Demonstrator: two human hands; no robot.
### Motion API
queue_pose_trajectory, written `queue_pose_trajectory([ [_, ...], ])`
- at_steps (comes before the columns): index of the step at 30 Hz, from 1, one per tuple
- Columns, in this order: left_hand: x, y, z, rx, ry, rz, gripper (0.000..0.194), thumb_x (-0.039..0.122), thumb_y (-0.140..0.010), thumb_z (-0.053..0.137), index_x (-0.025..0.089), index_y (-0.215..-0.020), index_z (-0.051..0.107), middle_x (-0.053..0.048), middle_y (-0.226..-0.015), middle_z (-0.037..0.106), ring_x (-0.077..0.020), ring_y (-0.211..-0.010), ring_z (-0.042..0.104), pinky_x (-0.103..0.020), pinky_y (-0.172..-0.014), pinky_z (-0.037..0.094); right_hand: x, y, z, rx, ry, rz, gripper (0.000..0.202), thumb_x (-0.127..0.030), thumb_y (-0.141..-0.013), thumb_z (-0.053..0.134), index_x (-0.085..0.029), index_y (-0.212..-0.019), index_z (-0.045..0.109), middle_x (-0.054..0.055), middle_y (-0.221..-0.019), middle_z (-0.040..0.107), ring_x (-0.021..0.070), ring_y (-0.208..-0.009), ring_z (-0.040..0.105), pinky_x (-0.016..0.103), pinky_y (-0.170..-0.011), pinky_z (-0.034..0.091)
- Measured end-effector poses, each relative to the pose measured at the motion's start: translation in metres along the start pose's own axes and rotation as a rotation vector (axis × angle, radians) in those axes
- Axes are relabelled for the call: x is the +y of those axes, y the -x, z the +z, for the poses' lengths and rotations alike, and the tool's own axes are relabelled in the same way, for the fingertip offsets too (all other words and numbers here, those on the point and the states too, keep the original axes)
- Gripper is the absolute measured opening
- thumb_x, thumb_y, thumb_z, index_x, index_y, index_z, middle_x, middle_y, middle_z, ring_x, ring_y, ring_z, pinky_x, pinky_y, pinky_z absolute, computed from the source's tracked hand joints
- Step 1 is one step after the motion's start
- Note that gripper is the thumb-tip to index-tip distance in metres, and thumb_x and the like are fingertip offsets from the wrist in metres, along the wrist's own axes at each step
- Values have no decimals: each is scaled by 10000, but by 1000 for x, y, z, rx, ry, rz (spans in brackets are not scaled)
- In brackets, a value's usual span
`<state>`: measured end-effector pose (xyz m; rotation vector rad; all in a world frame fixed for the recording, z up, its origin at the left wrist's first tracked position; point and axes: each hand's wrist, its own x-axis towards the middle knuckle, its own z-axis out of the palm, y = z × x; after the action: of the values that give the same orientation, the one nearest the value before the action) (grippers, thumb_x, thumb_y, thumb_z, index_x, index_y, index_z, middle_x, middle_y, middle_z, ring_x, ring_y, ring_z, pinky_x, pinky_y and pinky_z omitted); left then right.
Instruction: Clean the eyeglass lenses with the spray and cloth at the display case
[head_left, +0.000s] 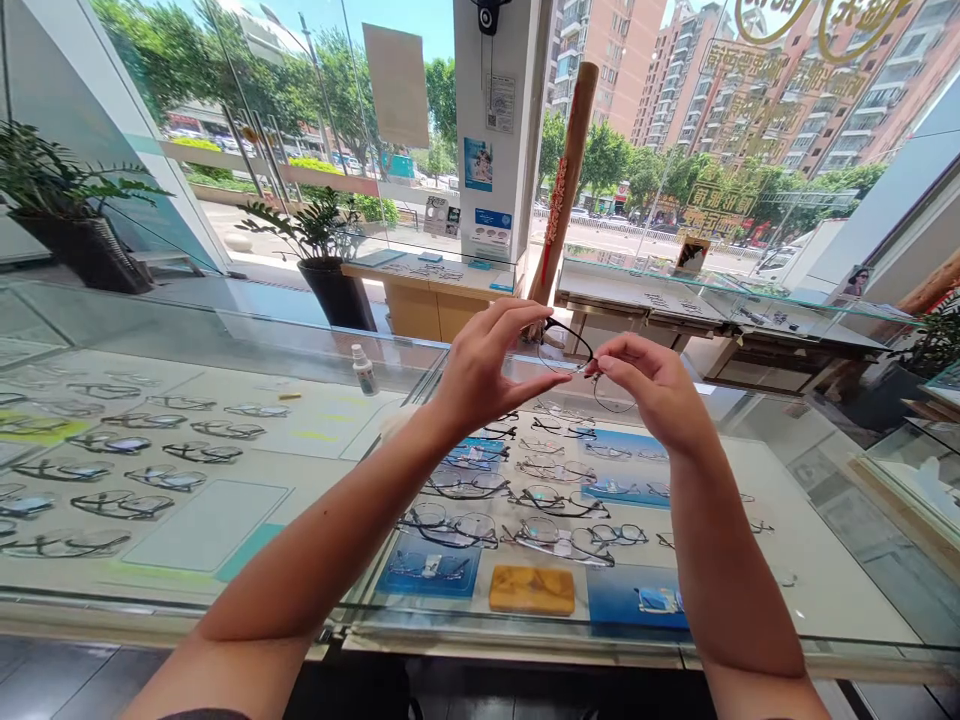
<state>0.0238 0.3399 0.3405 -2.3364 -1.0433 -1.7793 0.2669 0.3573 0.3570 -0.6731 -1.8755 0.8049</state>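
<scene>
A pair of eyeglasses (576, 337) with thin dark rims is held up above the glass counter, tilted down to the right. My left hand (486, 365) grips its left lens, with the fingers at the top edge and the thumb below. My right hand (657, 388) is closed, thumb and fingertips pinched near the bridge between the two lenses. Whether a small item or cloth is also in those fingertips, I cannot make out. Beneath both hands, rows of display glasses (556, 500) lie inside the glass display case (750, 625).
A small white spray bottle (364, 372) stands on the counter to the left. An amber glasses case (532, 590) lies at the front of the display. Farther off are a potted plant (334, 270), a leaning wooden post (566, 180) and another glass showcase (652, 300) by the windows.
</scene>
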Motion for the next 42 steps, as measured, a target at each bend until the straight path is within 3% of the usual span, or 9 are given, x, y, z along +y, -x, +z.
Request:
queue_pose_trajectory([
  [2, 1, 0, -1, 69, -10, -43, 656, 444, -715, 1005, 258, -1276, 722, -108, -1315, 726, -345, -1268, 635, -493, -1180, 468, 0, 1, 1, 124, 68, -72, 143, -413, -973, 700, -288, -1034, 730, 42, -1102, 755, 264, -1079, 674, 457, -1002, 500],
  [6, 1, 1, -2, 238, -28, -66, 660, 438, -746, 992, 255, -1298, 681, -105, -1331, 681, -328, -1262, 608, -477, -1181, 455, 2, 5, 8, 357, 207, -197, 413, -473, -909, 786, -306, -1259, 646, 73, -1342, 687, 302, -1232, 637, 487, -1059, 507],
  [10, 4, 2, -2, 331, -68, -125, 661, 438, -751, 991, 255, -1296, 665, -96, -1279, 666, -303, -1180, 617, -453, -1114, 487, 2, 7, 22, 431, 328, -266, 585, -497, -883, 848, -299, -1371, 591, 104, -1419, 633, 330, -1260, 629, 508, -1067, 529],
  [16, 13, 3, -4, 356, -129, -133, 649, 461, -752, 991, 256, -1271, 661, -84, -1198, 670, -281, -1097, 632, -441, -1052, 516, 2, 6, 33, 531, 349, -286, 544, -467, -918, 839, -298, -1386, 619, 110, -1360, 644, 332, -1218, 646, 523, -1061, 562],
  [26, 26, -5, -14, 328, -142, -144, 632, 524, -761, 978, 244, -1241, 678, -74, -1179, 690, -255, -1053, 668, -400, -1002, 561, -5, 9, 27, 535, 243, -264, 485, -479, -919, 864, -284, -1326, 686, 90, -1263, 667, 292, -1173, 656, 504, -1087, 551],
  [32, 18, -10, -18, 287, -240, -62, 630, 618, -766, 943, 273, -1226, 687, -63, -1154, 751, -244, -952, 726, -418, -870, 612, 1, 6, 23, 587, 362, -337, 520, -531, -922, 847, -241, -1323, 687, 87, -1228, 714, 278, -1104, 708, 500, -981, 613],
  [42, 6, -2, -18, 308, -196, -51, 573, 586, -853, 892, 280, -1299, 703, -63, -1214, 763, -231, -1022, 745, -400, -880, 624, 8, 4, 27, 569, 374, -382, 492, -491, -953, 827, -244, -1357, 692, 78, -1251, 729, 260, -1104, 725, 473, -957, 620],
])
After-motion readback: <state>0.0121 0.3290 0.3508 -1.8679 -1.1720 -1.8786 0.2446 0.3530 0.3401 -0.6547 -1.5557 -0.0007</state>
